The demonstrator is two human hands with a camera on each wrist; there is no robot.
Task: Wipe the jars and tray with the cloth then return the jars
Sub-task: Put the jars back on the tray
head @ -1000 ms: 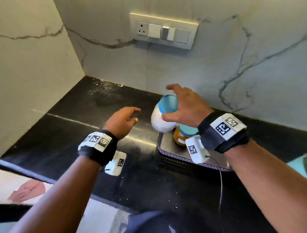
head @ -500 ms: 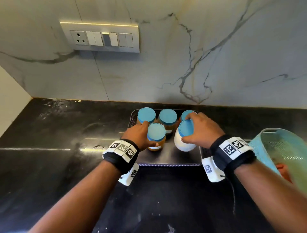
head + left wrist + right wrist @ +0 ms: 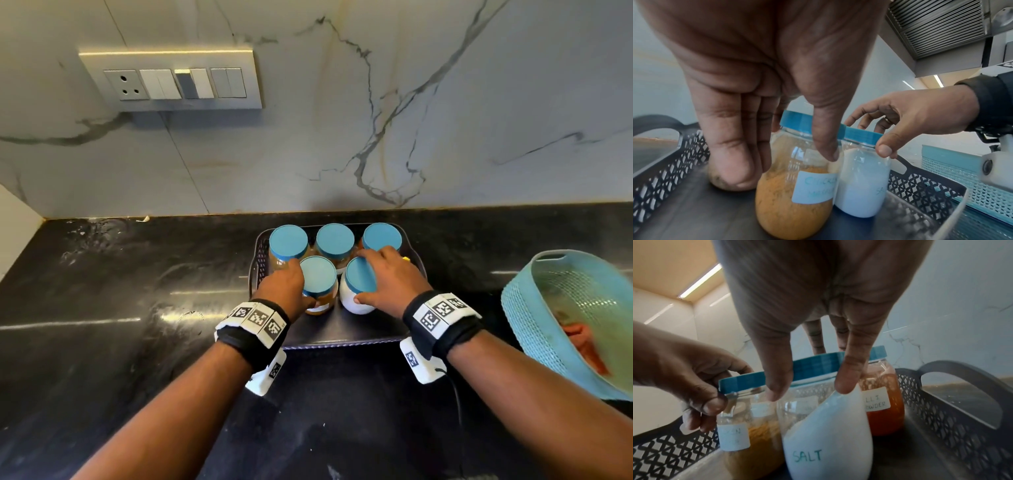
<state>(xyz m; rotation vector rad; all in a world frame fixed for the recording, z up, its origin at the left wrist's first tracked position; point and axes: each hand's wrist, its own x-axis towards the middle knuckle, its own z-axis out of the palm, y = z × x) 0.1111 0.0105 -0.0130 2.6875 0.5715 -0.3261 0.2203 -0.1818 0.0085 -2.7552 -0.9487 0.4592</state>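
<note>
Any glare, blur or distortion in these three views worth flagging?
Head view: streaks of glare on the black counter, basket bowed by the wide lens. Left wrist view: left hand soft and huge. Right wrist view: salt jar label readable, tray edges smeared.

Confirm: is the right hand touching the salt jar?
Touching. The right wrist view shows the right hand with thumb and a fingertip pressed on the salt jar just under its lid.

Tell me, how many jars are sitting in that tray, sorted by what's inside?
White salt jar: 1
Orange-brown powder jars: 3
Red chilli powder jar: 1
Total: 5 jars, all with blue lids, in the dark tray.
</note>
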